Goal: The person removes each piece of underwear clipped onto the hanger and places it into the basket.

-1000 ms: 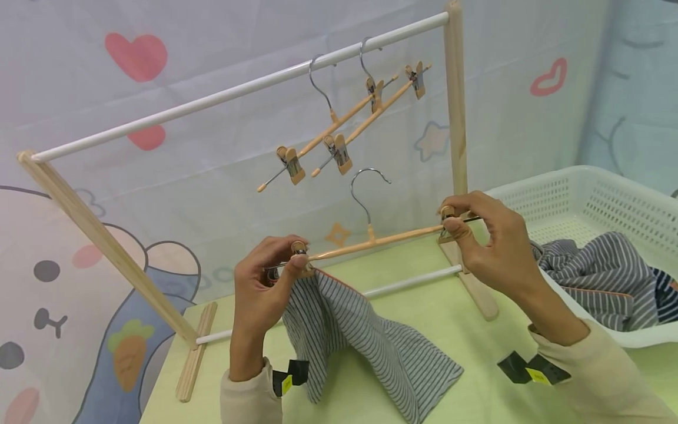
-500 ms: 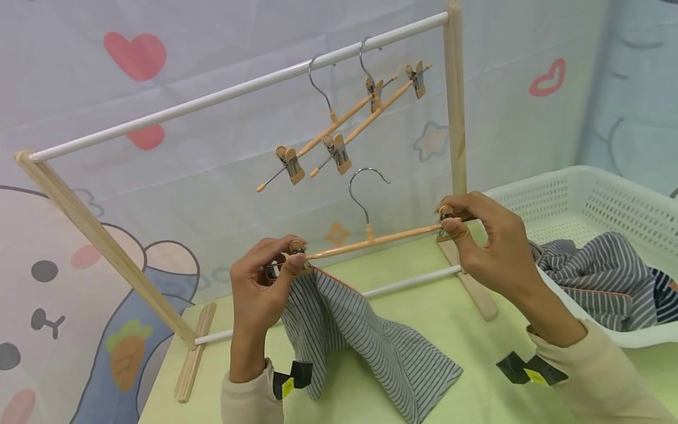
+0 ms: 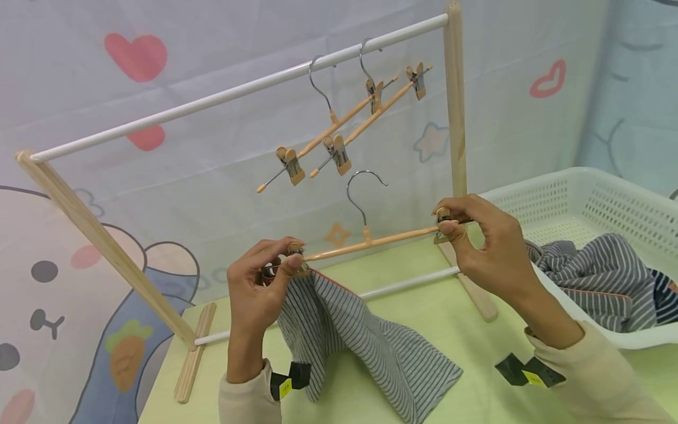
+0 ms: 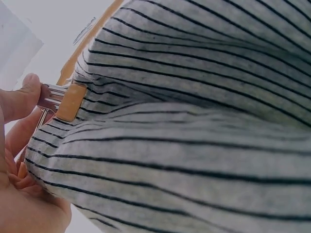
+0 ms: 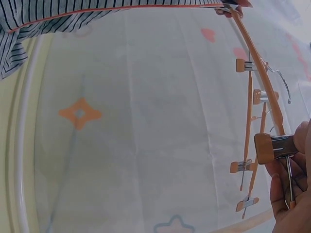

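Note:
Both hands hold an orange clip hanger point(image 3: 392, 237) with a metal hook pointing up. At its left end my left hand point(image 3: 254, 291) pinches a clip between thumb and fingers. A grey garment point(image 3: 371, 347) with dark stripes hangs from that end, its lower part touching the table. In the left wrist view the clip's orange pad point(image 4: 72, 102) presses on the striped cloth. My right hand point(image 3: 489, 250) pinches the right clip. In the right wrist view, no cloth shows in that right clip point(image 5: 265, 148).
Two more clip hangers point(image 3: 328, 126) hang from the white rail point(image 3: 238, 90) of a wooden-legged rack behind. A white basket point(image 3: 582, 172) with striped clothes point(image 3: 604, 271) stands at the right. The table point(image 3: 492, 377) is pale green, and a printed curtain backs it.
Both hands and the hanger have shifted slightly left, with the garment's clipped end. The grips look the same.

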### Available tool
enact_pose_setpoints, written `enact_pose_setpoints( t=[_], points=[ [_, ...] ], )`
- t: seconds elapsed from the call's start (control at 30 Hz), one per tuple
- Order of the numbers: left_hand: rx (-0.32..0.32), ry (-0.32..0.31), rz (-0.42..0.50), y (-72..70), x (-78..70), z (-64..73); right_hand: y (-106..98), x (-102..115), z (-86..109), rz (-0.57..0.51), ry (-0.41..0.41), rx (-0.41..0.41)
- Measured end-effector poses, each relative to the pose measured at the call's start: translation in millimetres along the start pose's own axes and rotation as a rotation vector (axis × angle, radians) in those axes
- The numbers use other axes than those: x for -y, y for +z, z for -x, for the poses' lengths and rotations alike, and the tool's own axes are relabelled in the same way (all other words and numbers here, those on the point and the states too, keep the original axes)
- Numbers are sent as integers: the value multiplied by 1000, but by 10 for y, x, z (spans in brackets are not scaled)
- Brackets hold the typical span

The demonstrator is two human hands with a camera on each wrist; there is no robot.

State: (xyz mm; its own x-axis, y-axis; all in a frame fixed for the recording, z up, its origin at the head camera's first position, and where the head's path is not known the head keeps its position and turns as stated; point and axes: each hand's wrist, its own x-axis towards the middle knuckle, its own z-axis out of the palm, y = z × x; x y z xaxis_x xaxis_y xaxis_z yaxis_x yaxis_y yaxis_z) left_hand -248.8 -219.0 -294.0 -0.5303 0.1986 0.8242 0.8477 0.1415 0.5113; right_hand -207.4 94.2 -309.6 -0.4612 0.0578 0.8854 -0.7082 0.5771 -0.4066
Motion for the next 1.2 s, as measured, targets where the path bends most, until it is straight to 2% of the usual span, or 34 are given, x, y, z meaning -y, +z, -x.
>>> enact_pose_setpoints(
  t=[0.4,0.63,0.73,0.97,1.2],
  points=[
    [-3,28,-13,2,14,-1,4,-13,4,-6,0,2],
    [1,71,79,-14,31,-7,15,-22,9,14,-4,23],
    [-1,80,85,-10,36,-18,15,-24,2,17,-8,18],
    [-5,59,72,-7,37,-16,12,-18,5,5,-9,16],
    [8,28,-19,-29,-8,-20,-1,-21,-6,-13,-41,17]
  ],
)
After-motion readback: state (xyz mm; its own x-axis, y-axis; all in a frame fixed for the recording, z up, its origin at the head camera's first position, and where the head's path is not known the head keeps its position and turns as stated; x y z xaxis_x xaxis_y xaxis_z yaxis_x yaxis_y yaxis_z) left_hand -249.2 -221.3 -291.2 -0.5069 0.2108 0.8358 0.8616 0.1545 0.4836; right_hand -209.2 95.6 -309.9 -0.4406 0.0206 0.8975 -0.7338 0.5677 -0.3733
